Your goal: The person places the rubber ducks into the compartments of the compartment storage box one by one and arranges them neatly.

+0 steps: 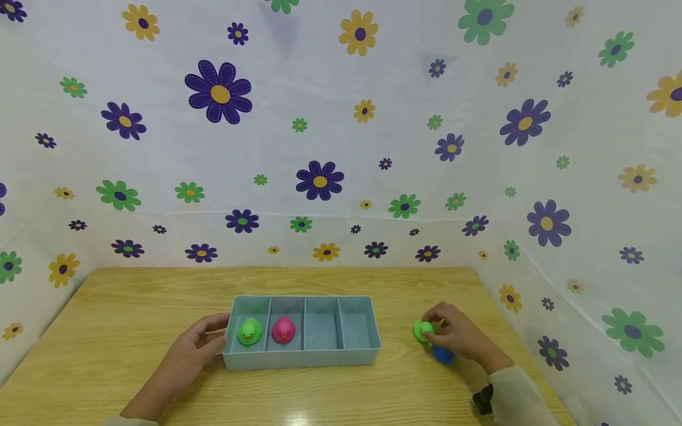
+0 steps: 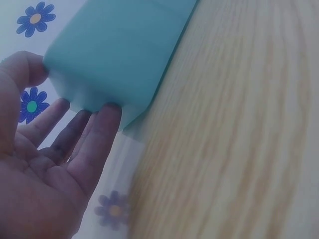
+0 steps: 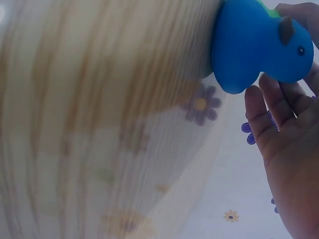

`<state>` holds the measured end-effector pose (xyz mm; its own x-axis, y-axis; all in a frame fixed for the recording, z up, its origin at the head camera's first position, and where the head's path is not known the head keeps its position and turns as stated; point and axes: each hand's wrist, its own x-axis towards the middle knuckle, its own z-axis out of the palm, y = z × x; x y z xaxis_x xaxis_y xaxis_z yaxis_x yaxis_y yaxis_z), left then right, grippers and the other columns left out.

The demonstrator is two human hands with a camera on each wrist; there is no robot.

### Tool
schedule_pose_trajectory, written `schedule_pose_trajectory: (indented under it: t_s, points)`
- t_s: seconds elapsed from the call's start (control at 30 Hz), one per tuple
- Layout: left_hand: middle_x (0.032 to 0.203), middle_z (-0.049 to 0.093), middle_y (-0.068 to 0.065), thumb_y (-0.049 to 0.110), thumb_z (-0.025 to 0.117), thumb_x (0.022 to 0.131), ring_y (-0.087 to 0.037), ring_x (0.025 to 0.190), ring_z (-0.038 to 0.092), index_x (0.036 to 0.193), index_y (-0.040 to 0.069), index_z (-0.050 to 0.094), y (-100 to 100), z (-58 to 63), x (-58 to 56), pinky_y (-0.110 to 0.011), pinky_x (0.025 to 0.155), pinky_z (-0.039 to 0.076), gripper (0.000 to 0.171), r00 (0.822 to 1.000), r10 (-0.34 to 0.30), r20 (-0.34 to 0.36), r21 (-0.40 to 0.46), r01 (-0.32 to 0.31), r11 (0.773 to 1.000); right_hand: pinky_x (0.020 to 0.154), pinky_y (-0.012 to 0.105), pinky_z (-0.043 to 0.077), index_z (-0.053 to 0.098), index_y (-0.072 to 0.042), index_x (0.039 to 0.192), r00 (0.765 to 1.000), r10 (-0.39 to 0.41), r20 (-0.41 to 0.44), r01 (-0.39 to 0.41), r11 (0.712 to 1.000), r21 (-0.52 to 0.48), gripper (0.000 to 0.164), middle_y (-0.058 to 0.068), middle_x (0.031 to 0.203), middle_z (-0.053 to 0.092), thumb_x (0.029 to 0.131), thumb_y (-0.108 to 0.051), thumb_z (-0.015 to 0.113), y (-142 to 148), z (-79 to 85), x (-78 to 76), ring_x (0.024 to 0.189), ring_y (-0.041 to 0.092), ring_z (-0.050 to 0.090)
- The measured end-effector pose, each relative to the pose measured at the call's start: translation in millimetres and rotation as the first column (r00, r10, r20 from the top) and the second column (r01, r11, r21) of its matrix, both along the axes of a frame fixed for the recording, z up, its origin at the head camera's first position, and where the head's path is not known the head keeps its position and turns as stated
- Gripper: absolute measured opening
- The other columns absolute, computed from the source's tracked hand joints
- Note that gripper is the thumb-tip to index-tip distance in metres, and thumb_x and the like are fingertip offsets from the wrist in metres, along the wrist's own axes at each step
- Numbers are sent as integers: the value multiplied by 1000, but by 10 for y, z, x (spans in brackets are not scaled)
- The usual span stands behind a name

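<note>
A pale blue-grey divided tray [image 1: 301, 358] sits mid-table, with a green rubber duck [image 1: 249, 331] in its leftmost compartment and a pink rubber duck [image 1: 283, 330] in the one beside it. The two right-hand compartments hold nothing. At the tray's left end, my left hand [image 1: 194, 349] touches the end wall with fairly straight fingertips [image 2: 110, 112]. To the right of the tray, my right hand [image 1: 458, 334] pinches a second green duck [image 1: 421, 331] between thumb and fingers. A blue rubber duck [image 3: 249, 45] lies just in front of it, partly under the hand in the head view.
The wooden table [image 1: 160, 296] meets a white flower-printed cloth [image 1: 298, 148] at the back and another stretch of it on the right side. A dark band [image 1: 483, 399] is at the right wrist, by the sleeve cuff.
</note>
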<state>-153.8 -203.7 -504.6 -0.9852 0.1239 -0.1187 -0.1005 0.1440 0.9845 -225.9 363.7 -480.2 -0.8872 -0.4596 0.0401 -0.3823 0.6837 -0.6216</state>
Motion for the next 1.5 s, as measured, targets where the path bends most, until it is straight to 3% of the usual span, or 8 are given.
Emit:
schedule_pose_trajectory:
  t_s: [0.13, 0.37, 0.53, 0.77, 1.03, 1.23, 1.5]
  points:
    - [157, 42, -23, 18, 61, 106, -40, 135, 53, 153, 3, 41, -13, 4, -24, -36, 94, 60, 54, 1000, -4, 2, 6, 4, 1000, 80, 28, 56, 67, -11, 114, 999, -4, 47, 6, 999, -46, 22, 1, 106, 62, 97, -22, 75, -20, 21, 4, 93, 12, 57]
    - [158, 41, -23, 17, 60, 106, -41, 135, 52, 153, 3, 41, -27, 26, -51, -37, 93, 60, 54, 1000, -1, 6, -8, 1, 1000, 83, 29, 55, 66, -12, 113, 998, -39, 53, 41, 998, -37, 22, 0, 104, 63, 97, -24, 76, -59, 38, -1, 93, 11, 58]
    - [157, 41, -24, 16, 60, 106, -41, 135, 52, 154, 2, 40, -31, 29, -64, -37, 94, 60, 54, 1000, -5, 8, -3, 5, 1000, 82, 30, 54, 66, -14, 110, 998, -61, -9, 61, 998, -19, 19, -3, 102, 63, 96, -22, 76, -102, 58, -2, 92, 11, 58]
    - [158, 41, -23, 16, 60, 106, -39, 134, 54, 153, 2, 41, -7, 35, -25, -38, 93, 61, 53, 1000, 6, 21, -4, -6, 1000, 83, 32, 55, 67, -17, 111, 986, -57, -159, 53, 998, -28, 19, -9, 104, 65, 95, -17, 77, -253, 130, -13, 92, 9, 60]
    - [158, 41, -23, 16, 60, 106, -40, 134, 53, 154, 3, 41, 3, 21, -19, -39, 94, 60, 53, 1000, 13, 23, 11, -13, 1000, 83, 37, 59, 69, -16, 111, 970, -13, -245, -8, 997, -82, 23, -9, 105, 66, 92, -13, 80, -596, 345, -12, 91, 15, 65]
    - [158, 41, -22, 17, 61, 105, -40, 134, 53, 154, 4, 41, 16, -1, 18, -40, 94, 60, 54, 999, 19, 29, 8, -19, 1000, 85, 34, 57, 71, -22, 110, 975, 15, -224, -45, 991, -130, 20, -11, 106, 66, 92, -16, 80, -946, 505, 26, 92, 14, 63]
    - [158, 42, -22, 18, 62, 105, -40, 135, 53, 154, 3, 41, 33, -40, 56, -39, 93, 61, 54, 1000, 24, 16, 22, -24, 999, 84, 32, 57, 72, -20, 111, 974, 127, -189, -153, 980, -128, 20, -10, 104, 67, 93, -19, 80, -1435, 598, 33, 92, 14, 62]
